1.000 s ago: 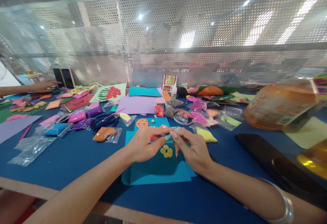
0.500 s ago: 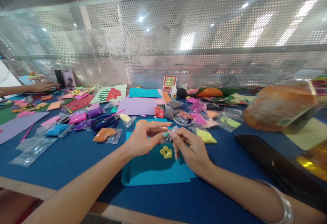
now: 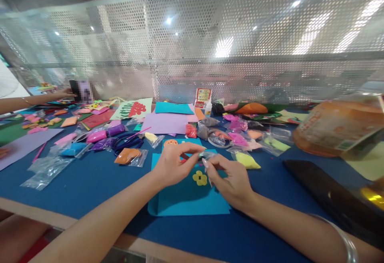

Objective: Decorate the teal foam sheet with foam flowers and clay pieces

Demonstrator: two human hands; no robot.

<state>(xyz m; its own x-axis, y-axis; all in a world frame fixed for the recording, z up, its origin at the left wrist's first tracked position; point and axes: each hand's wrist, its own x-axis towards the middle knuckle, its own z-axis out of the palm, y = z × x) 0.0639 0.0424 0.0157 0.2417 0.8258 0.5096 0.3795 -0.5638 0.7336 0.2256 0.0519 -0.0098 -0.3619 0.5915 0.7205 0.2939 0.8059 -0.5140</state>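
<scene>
My left hand (image 3: 173, 164) and my right hand (image 3: 233, 177) meet over the turquoise card, pinching a small clear plastic bag (image 3: 209, 156) between their fingertips. A dark green bit shows at its left end; I cannot tell whether it is inside. Below the fingers, a yellow four-petalled flower (image 3: 199, 178) lies on the turquoise card (image 3: 192, 203). An orange round piece (image 3: 170, 143) sits at the card's far side, partly covered by my left hand. Some red shows behind my left fingers.
An orange clay packet (image 3: 128, 156) lies left of the card, a yellow one (image 3: 247, 160) to the right. A large drink bottle (image 3: 336, 127) and a dark long object (image 3: 318, 187) stand right. Behind is a perforated metal screen (image 3: 186, 47). Another person's hand (image 3: 64, 93) touches a phone-like object.
The view has shifted slightly, so things sit a little further right. My fingers have shifted slightly on the plastic bag. At far left, the other person's hand has moved up to the phone-like object.
</scene>
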